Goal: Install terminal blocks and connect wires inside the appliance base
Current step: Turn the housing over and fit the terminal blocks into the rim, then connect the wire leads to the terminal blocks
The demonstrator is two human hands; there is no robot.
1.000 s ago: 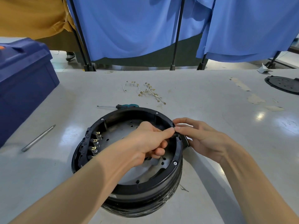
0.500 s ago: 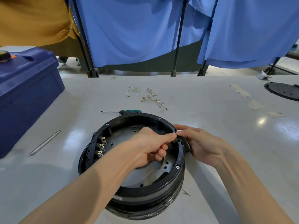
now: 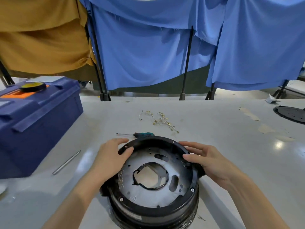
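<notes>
I can't read much inside the appliance base (image 3: 148, 210). Its floor plate is smeared with blur, and the row of terminals (image 3: 121, 177) on the left inner wall is only a pale streak beside my left hand (image 3: 112, 156). A few small metal tabs (image 3: 184, 163) show just under the thumb of my right hand (image 3: 209, 159), too small to tell apart. Both forearms are cut off at the bottom edge, and a black disc (image 3: 292, 114) far right is cropped by the frame.

Around the base on the table (image 3: 231, 146), a green-handled screwdriver (image 3: 143, 134) lies just beyond the far rim. A loose tangle of wires (image 3: 161, 120) sits farther back, and a metal rod (image 3: 66, 162) lies off to the left. Past it stands a blue toolbox (image 3: 38, 123) with a tape roll (image 3: 33, 86) on its lid. Blue cloth (image 3: 148, 52) hangs behind the table.

The base sits on the table straight ahead of me, between the two hands. My left hand clasps the far-left rim, thumb on the top edge and fingers down the outer wall. My right hand clasps the far-right rim the same way.
</notes>
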